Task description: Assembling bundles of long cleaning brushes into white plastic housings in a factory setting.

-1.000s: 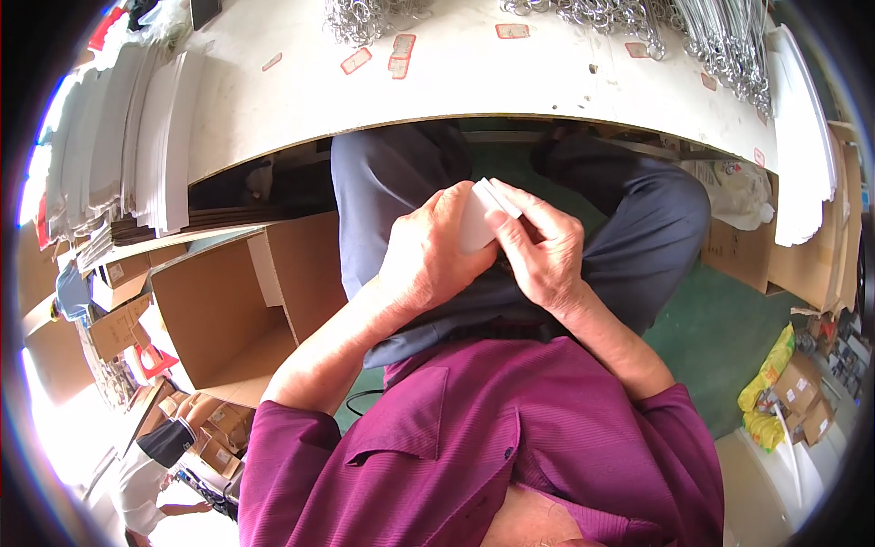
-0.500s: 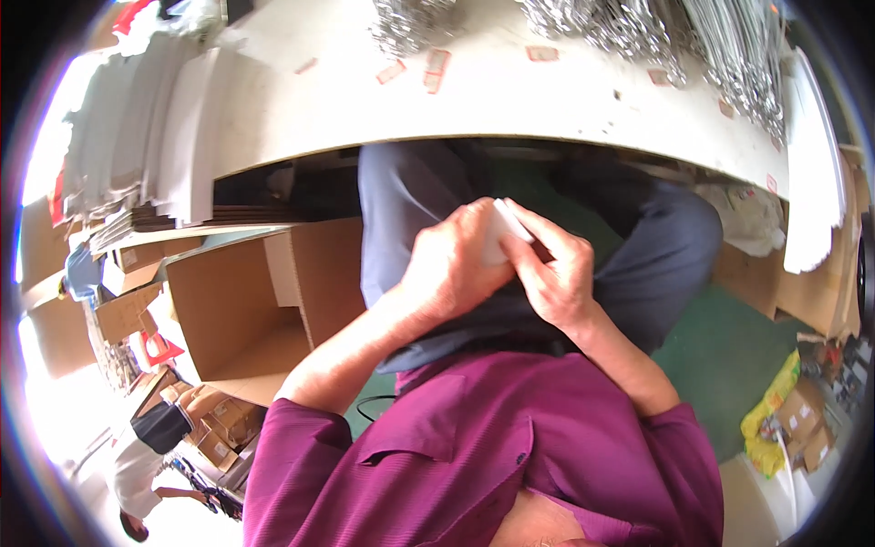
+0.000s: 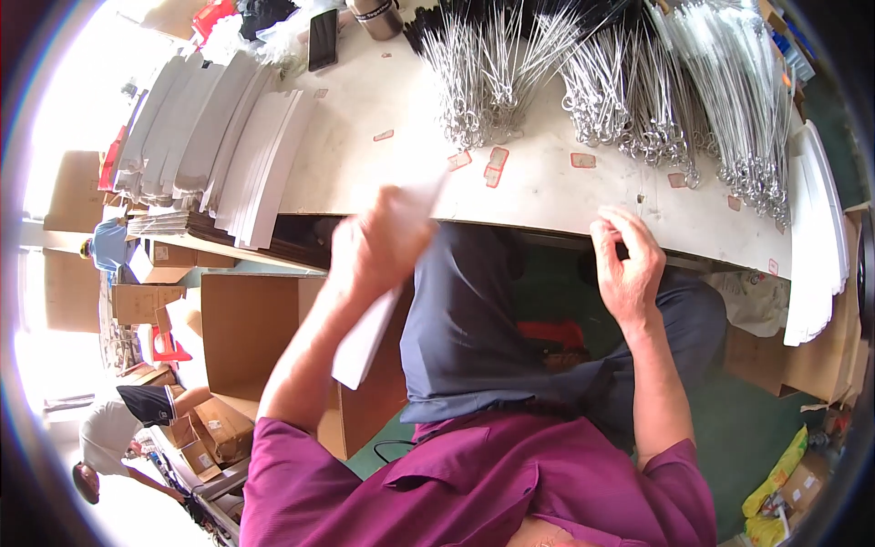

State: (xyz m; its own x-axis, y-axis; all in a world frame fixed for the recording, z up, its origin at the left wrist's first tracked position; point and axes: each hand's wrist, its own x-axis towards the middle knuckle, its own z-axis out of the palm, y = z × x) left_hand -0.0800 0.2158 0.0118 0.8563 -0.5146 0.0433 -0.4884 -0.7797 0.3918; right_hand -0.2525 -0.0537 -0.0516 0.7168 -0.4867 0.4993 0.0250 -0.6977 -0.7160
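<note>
My left hand [image 3: 378, 242] is closed around a long, narrow white carton [image 3: 363, 348], tilted with one end up over the table edge and the other down beside my forearm. Motion blurs its upper end, and my fingers hide its middle. My right hand [image 3: 631, 273] is apart from it, above the front edge of the white table [image 3: 355, 173]. Its fingers curl toward the thumb in a loose pinch, with a small gap inside and nothing visible in them. Several bundles of thin metal rods with looped ends [image 3: 483, 91] lie beyond it.
Stacked white cartons [image 3: 196, 132] stand at the table's left, and more white strips [image 3: 814, 237] hang at its right. A phone [image 3: 323, 41] and a metal cup [image 3: 375, 16] are at the back. An open cardboard box [image 3: 246, 333] sits left of my legs. Another person [image 3: 109, 433] is at lower left.
My hands were together over my lap on the white piece. They have separated: the left moved left with the carton, the right moved right and toward the table. More of the tabletop shows.
</note>
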